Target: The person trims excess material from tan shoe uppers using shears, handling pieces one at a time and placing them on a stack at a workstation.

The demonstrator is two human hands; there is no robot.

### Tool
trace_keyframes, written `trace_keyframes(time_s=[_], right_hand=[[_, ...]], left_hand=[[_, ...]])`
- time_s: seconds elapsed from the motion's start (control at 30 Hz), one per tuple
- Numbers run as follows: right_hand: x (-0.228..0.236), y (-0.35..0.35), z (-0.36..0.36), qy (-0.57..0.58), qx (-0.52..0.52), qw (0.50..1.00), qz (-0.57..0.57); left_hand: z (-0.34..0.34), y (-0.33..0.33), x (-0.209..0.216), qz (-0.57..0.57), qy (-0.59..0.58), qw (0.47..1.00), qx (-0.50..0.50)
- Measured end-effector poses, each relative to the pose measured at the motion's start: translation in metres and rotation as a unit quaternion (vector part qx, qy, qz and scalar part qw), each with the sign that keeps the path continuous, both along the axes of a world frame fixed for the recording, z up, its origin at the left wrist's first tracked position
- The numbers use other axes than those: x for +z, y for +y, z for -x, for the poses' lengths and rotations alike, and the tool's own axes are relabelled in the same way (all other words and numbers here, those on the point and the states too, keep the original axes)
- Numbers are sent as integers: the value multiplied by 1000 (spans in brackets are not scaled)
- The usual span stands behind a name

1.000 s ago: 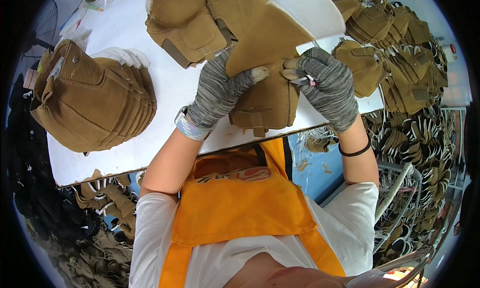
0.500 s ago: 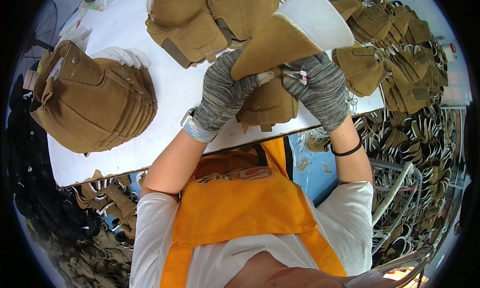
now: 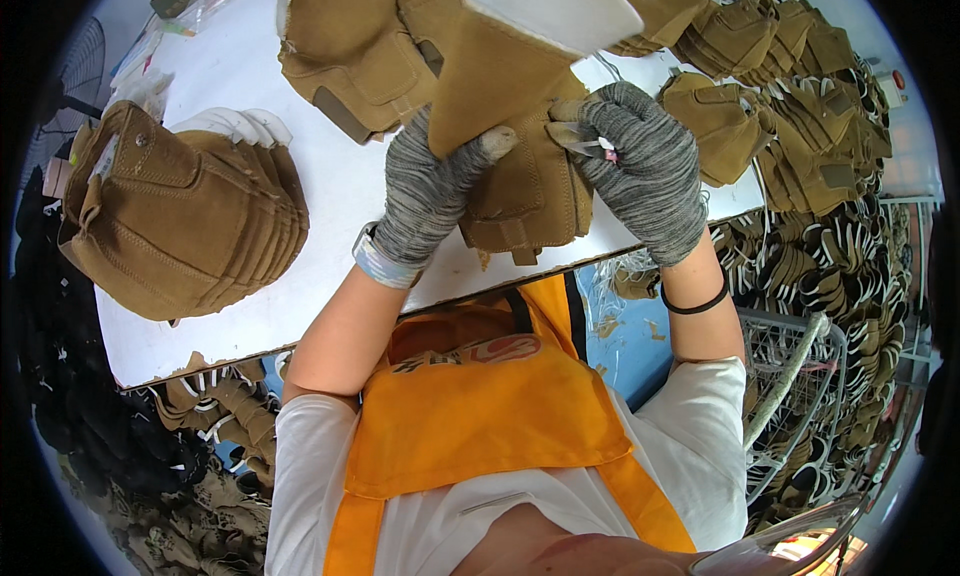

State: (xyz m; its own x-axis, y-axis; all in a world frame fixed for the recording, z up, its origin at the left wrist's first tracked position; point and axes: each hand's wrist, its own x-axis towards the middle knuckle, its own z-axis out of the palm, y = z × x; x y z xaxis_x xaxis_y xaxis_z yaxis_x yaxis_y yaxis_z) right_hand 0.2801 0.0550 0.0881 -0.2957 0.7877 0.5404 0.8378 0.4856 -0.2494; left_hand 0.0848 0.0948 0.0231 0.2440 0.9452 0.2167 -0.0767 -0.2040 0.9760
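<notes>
In my left hand [image 3: 428, 191], gloved in grey knit with the fingertips bare, is a brown suede shoe upper [image 3: 497, 71] with a white fuzzy lining. The thumb presses on its lower edge and the other fingers are hidden behind it. My right hand [image 3: 648, 171], gloved likewise, grips small metal thread snips [image 3: 575, 136], their tips pointing left towards the upper. Just under both hands, more stitched brown uppers [image 3: 515, 201] lie near the table edge, partly covered by the held one.
A nested stack of brown uppers [image 3: 190, 206] stands at the left of the white table [image 3: 340, 216]. More uppers [image 3: 355, 56] lie at the far side, with several piles [image 3: 815, 141] on the right. A wire cart [image 3: 800, 376] stands at the lower right.
The held upper and my left hand have shifted slightly left. My right hand has moved away from the upper, showing the snips and more of the uppers underneath.
</notes>
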Motion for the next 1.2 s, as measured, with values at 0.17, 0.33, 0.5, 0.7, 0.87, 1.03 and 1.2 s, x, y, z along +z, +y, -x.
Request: trace_keyframes(time_s=[0.17,0.33,0.5,0.7,0.87,1.03,1.2], right_hand=[[1,0,6,-83,-27,996,21],[-20,5,-7,-10,-39,998,-49],[-13,3,-37,126,-122,983,-45],[0,-14,-9,247,-60,967,37],[9,-11,7,9,-18,998,-63],[3,-1,9,57,-47,996,56],[6,-3,-12,141,-95,985,17]], left_hand=[[1,-1,-1,-24,37,999,-3],[-1,-1,-2,-8,-16,1000,-24],[2,4,-2,7,-95,995,-9],[1,7,-7,4,-105,994,-12],[0,-1,4,8,-71,997,0],[2,-4,3,-32,16,999,17],[3,3,-4,-24,-41,999,1]])
